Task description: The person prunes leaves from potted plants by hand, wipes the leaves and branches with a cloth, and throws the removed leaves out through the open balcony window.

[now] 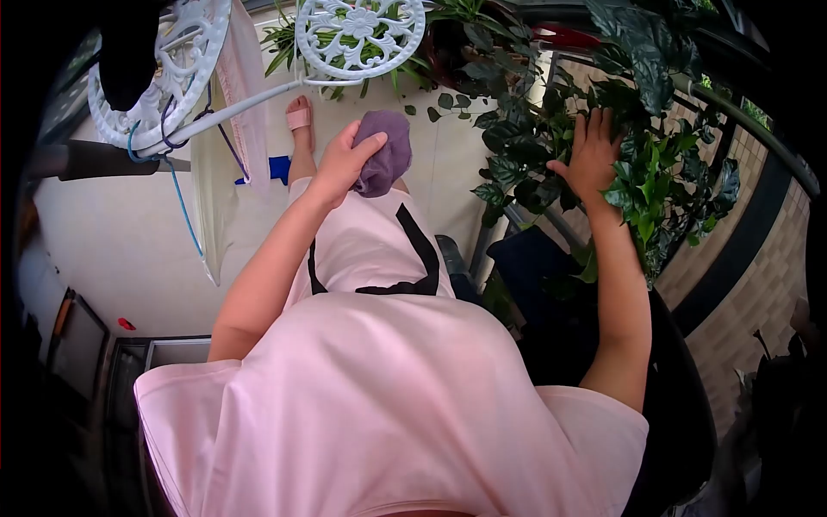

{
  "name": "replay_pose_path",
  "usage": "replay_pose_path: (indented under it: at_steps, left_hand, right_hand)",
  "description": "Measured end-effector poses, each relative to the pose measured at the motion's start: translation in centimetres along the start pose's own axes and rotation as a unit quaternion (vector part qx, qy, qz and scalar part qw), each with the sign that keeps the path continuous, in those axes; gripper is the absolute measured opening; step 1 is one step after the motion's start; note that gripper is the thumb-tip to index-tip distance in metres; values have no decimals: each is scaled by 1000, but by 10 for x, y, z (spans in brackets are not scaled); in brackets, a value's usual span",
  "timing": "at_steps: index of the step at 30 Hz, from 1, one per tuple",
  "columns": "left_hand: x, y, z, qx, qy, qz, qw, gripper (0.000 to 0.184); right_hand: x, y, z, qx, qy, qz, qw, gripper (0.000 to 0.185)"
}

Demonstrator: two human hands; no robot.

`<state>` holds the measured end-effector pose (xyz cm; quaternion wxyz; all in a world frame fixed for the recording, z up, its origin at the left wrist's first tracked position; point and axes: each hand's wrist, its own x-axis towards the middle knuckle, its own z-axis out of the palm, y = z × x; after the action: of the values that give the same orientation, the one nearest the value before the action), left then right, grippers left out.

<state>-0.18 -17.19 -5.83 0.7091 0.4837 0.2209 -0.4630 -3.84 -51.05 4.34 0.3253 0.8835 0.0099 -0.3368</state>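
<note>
My left hand (343, 164) is closed around a bunched purple cloth (384, 153), held out above my lap. The cloth hangs a little past my fingers. Off to the right, my right hand (593, 155) reaches in among the dark green leaves of a bushy plant (527, 138). Its fingers are spread and its back faces me, with nothing held. Leaves surround the hand; whether the palm touches them is hidden. Brighter green leaves (659, 177) lie beside the wrist.
White ornate metal plant stands (360, 39) rise at the front and left. Cords (185, 207) and pale hanging fabric (215, 198) are at the left. A dark rail (758, 121) curves round the right. A blue object (277, 170) lies on the pale floor (112, 250).
</note>
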Motion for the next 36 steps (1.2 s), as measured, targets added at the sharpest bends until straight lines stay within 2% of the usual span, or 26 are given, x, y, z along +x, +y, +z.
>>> replay_pose_path:
  at_steps: [6, 9, 12, 15, 19, 20, 22, 24, 25, 26, 27, 29, 30, 33, 36]
  left_hand:
    - [4, 13, 13, 179, -8, 8, 984, 37]
    - [9, 21, 15, 375, -21, 17, 927, 48]
    - [20, 8, 20, 458, -4, 154, 876, 67]
    - [42, -1, 34, 412, -99, 162, 891, 78]
    - [63, -13, 92, 467, -182, 195, 843, 81]
    - [68, -23, 110, 453, -206, 242, 833, 82]
    - [64, -32, 150, 419, -265, 254, 830, 87]
    - [52, -41, 186, 387, -316, 224, 837, 93]
    - [50, -59, 201, 364, -309, 248, 843, 94]
    - [47, -73, 213, 369, -288, 274, 840, 91]
    - [42, -68, 220, 363, -303, 231, 850, 88]
    - [38, -73, 231, 338, -295, 263, 854, 85]
    - [40, -70, 233, 329, -294, 250, 862, 84]
    - [45, -62, 238, 331, -302, 215, 868, 82]
    - [52, -74, 241, 348, -305, 231, 856, 74]
  right_hand:
    - [-4, 5, 2, 21, 16, -26, 999, 100]
    - [-5, 3, 0, 19, 18, -27, 999, 100]
    - [-5, 4, 8, 18, 41, -31, 999, 100]
    - [-5, 3, 8, 28, 48, -32, 998, 100]
    - [-4, 5, 10, 57, 71, -46, 995, 99]
    - [-4, 5, 10, 73, 74, -44, 994, 97]
    - [-5, 4, 7, 105, 82, -42, 990, 93]
    - [-5, 6, 8, 122, 109, -64, 984, 86]
    - [-5, 6, 7, 131, 123, -76, 981, 82]
    - [-7, 6, 5, 153, 116, -60, 980, 70]
    - [-9, 9, 5, 158, 119, -79, 977, 68]
    - [-12, 19, 7, 165, 126, -117, 971, 64]
    - [-13, 19, -5, 194, 102, -122, 968, 60]
    - [-13, 22, -40, 148, 39, -125, 980, 67]
    - [2, 4, -121, 296, 39, -151, 943, 48]
